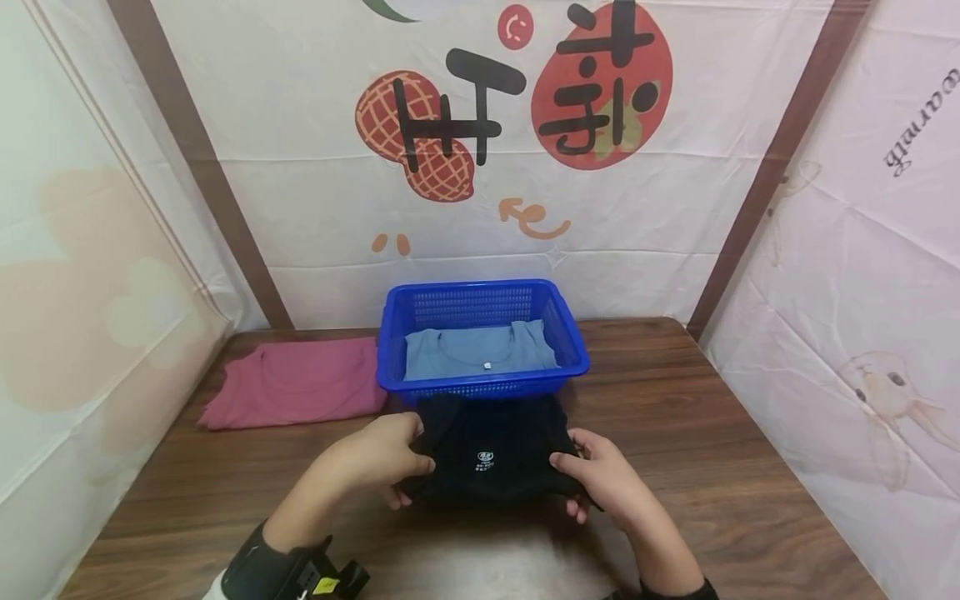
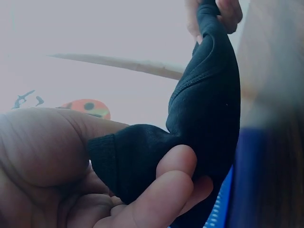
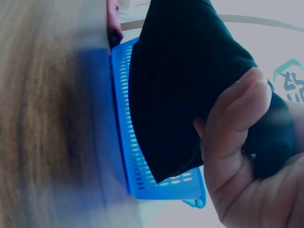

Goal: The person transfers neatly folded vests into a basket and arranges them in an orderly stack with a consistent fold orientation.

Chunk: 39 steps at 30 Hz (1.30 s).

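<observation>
A folded black shirt (image 1: 495, 450) with a small white print is stretched between my two hands, right in front of the blue basket (image 1: 483, 387). My left hand (image 1: 382, 454) grips its left side, thumb on top and fingers curled underneath; the left wrist view shows the black cloth (image 2: 204, 104) pinched there. On the opposite side my right hand (image 1: 603, 475) holds the shirt's edge the same way, and the right wrist view has the fingers (image 3: 232, 114) curled round the fabric. Inside the basket lies a folded light-blue shirt (image 1: 465, 350).
A folded pink shirt (image 1: 300, 383) lies on the wooden table (image 1: 712, 467) to the left of the basket. Behind the table hangs a printed white cloth (image 1: 315, 200), with more cloth walls on both sides.
</observation>
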Each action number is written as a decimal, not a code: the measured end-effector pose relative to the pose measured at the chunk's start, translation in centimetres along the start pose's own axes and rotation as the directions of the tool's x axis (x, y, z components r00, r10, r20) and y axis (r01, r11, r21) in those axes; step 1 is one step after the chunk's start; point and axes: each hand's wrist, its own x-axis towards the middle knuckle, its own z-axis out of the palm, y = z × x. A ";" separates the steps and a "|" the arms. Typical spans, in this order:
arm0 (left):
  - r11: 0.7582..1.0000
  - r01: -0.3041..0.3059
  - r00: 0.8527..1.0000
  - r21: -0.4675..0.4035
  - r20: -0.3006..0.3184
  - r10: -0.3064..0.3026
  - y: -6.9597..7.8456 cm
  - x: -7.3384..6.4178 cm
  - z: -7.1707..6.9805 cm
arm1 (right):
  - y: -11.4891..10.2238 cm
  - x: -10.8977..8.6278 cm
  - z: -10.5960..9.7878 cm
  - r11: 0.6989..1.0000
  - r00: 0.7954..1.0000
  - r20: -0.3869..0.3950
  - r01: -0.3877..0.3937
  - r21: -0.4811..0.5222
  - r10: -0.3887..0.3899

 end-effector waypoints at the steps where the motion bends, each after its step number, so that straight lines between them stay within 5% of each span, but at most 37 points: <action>1: 1.000 -0.003 1.000 -0.001 -0.001 0.003 0.2 -0.2 -0.1 | -0.1 -0.1 -0.1 1.000 1.000 0.009 0.009 0.007 -0.009; 26: 0.988 -0.128 0.992 -0.086 0.004 0.129 1.7 -5.2 -2.4 | -2.1 -2.5 -0.9 0.980 0.980 0.083 0.174 0.099 -0.182; 39: 0.986 -0.161 0.986 -0.051 -0.052 0.159 2.1 -5.8 -3.3 | -4.8 -3.2 -1.4 0.970 0.967 0.083 0.238 0.043 -0.241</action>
